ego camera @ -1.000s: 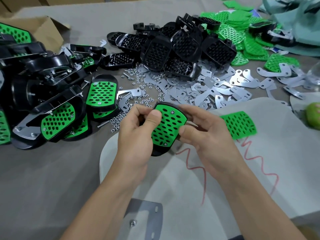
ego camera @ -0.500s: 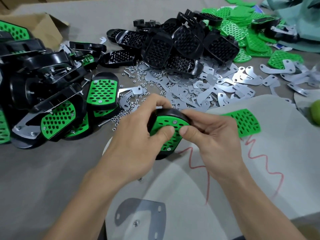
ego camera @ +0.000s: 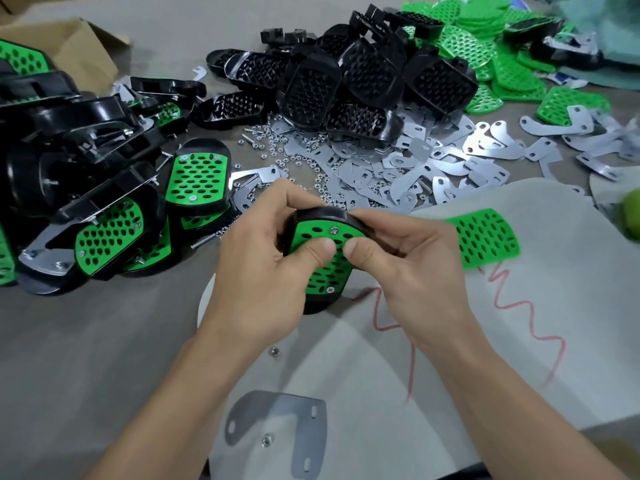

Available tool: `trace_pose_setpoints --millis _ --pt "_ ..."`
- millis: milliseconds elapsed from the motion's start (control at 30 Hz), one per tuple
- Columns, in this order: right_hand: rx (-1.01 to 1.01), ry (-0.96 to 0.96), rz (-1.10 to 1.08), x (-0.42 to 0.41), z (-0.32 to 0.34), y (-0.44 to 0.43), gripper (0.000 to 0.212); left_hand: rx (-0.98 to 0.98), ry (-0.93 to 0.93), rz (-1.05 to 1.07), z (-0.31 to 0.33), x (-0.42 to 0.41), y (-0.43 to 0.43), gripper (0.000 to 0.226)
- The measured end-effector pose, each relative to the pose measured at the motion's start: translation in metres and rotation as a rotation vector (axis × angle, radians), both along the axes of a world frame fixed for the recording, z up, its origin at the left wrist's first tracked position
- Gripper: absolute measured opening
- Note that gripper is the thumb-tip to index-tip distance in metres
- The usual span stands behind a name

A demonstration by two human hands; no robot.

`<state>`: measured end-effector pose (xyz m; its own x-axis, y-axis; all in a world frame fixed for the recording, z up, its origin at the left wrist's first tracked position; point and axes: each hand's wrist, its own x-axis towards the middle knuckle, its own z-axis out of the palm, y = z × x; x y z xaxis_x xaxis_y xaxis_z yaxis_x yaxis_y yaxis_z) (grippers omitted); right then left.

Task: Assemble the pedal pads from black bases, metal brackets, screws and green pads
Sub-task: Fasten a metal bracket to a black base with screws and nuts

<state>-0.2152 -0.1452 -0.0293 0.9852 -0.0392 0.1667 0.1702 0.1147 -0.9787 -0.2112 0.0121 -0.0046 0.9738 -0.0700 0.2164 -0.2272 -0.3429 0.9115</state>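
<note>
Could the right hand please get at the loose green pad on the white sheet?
Probably yes: the loose green pad lies just beside the right hand, nothing between, though its grip holds the pedal pad.

**Work Area: Items Outside the Assembly**

1. Table (ego camera: 86, 358). I see a grey, matte surface that spans the whole view and carries everything else.
2. Cardboard box (ego camera: 72, 46). I see it at the far left corner of the table, brown, with its flaps open. I cannot tell what it contains.
3. Pale sheet (ego camera: 346, 375). I see it lying flat on the near right part of the table, with a curved edge on its left side. A red wavy line (ego camera: 512, 304) is drawn across it.
4. Round green object (ego camera: 632, 216). I see it at the right edge, cut off by the frame and too blurred to identify.
5. Teal cloth (ego camera: 616, 32). I see it bunched at the far right corner.
</note>
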Motion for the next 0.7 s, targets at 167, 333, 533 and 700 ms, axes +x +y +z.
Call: trace_pose_setpoints --millis 167,333,533,700 --pt "-0.051 -0.043 0.003 0.000 0.007 0.003 0.035 -0.052 -0.022 0.027 -0.002 -0.005 -0.001 0.031" --pt "-0.136 -0.034 -0.048 -0.004 0.011 0.005 0.015 -0.033 -0.076 0.108 -0.005 -0.014 -0.003 0.031" --pt "-0.232 -0.028 -0.050 -0.002 0.012 0.002 0.011 -0.057 0.043 0.070 0.002 -0.008 0.002 0.024" --pt "-0.287 0.049 -0.076 0.005 0.010 0.003 0.017 -0.064 0.166 -0.132 0.011 0.006 0.019 0.019"
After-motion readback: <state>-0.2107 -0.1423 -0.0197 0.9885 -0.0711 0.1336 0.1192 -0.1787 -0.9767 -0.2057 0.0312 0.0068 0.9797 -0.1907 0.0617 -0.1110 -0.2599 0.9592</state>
